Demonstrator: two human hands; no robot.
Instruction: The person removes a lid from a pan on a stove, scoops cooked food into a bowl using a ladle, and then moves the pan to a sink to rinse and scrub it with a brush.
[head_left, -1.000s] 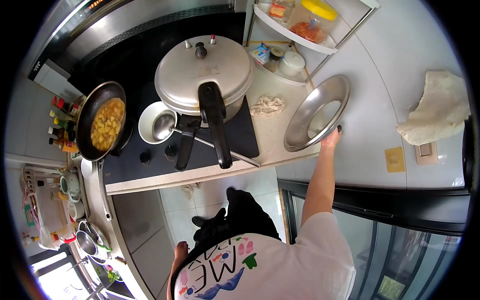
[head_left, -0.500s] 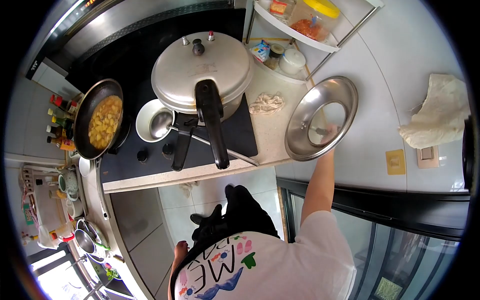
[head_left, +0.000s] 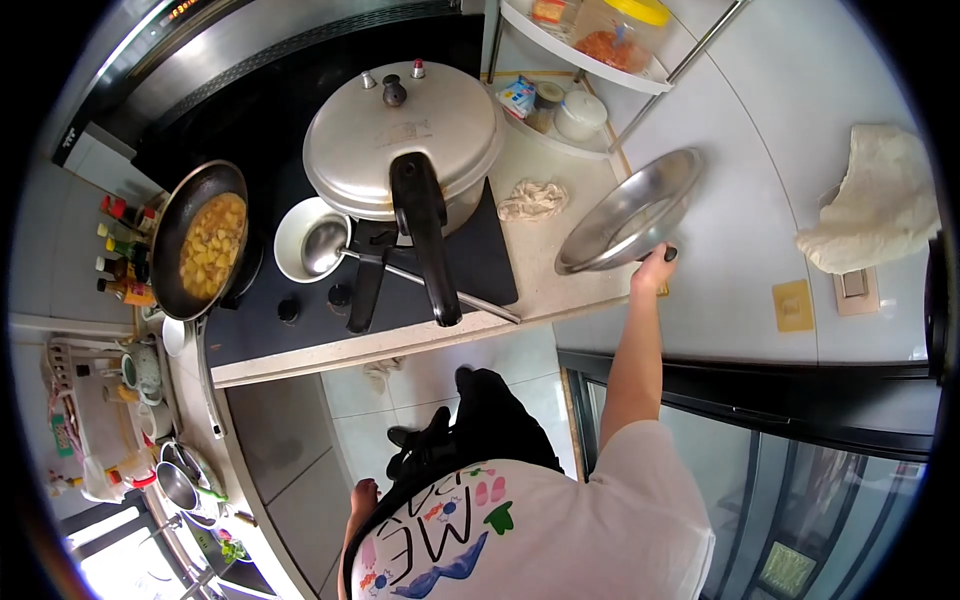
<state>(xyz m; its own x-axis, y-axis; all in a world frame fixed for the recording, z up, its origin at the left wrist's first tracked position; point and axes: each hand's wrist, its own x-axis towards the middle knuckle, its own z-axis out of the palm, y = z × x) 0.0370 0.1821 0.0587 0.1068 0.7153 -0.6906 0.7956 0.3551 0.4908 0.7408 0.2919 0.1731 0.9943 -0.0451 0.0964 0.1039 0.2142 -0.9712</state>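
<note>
My right hand [head_left: 655, 268] is closed round the black knob of a round steel lid [head_left: 632, 212], which is tilted above the right end of the counter. Down by my side hangs my left hand [head_left: 365, 493], its fingers curled; whether it holds anything is hard to see. A large pressure cooker [head_left: 370, 130] with a black handle stands on the black stove. Beside it a white bowl [head_left: 290, 240] has a steel ladle [head_left: 400, 272] resting in it. The dark frying pan [head_left: 225, 180] on the left holds yellow chunks of food [head_left: 210, 250].
A crumpled cloth [head_left: 533, 201] lies on the counter [head_left: 560, 290] behind the lid. Corner shelves [head_left: 640, 78] with jars stand at the back. Several sauce bottles [head_left: 125, 265] are left of the pan. Another cloth [head_left: 865, 210] hangs on the right wall.
The lid has tipped from facing me to a flatter slant and shifted slightly left. My right hand, seen before through its glass centre, now shows at its near edge with the knob.
</note>
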